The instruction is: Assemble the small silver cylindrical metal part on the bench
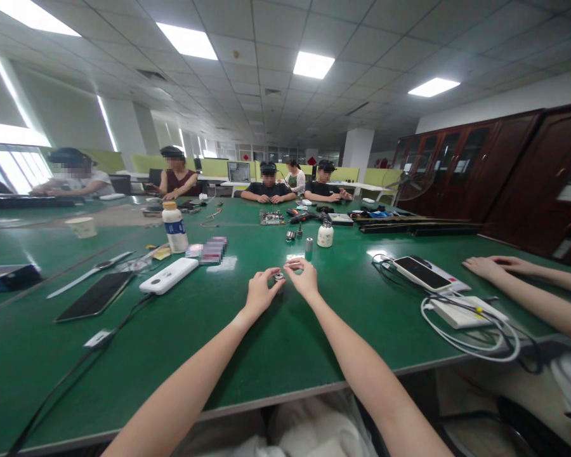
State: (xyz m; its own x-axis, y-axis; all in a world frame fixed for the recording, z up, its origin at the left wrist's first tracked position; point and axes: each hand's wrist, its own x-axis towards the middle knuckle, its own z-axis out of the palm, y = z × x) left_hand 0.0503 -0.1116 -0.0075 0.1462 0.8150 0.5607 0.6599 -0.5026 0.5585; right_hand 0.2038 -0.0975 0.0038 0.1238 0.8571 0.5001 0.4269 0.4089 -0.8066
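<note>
My left hand grips a small round metal part between thumb and fingers, low over the green table. Its top shows a ring shape with a dark centre; the lower portion is partly hidden. Close on its right, my right hand has thumb and fingertips pinched together. Whatever those fingertips hold, if anything, is too small to make out. Just beyond my hands stands a small metal cylinder. Farther back lie a short metal piece and a small dark upright part.
A white jar stands beyond the cylinder. Left are a bottle, a white power bank and a dark tablet. Right are a phone, a cabled white box and another person's hands. Several people sit opposite.
</note>
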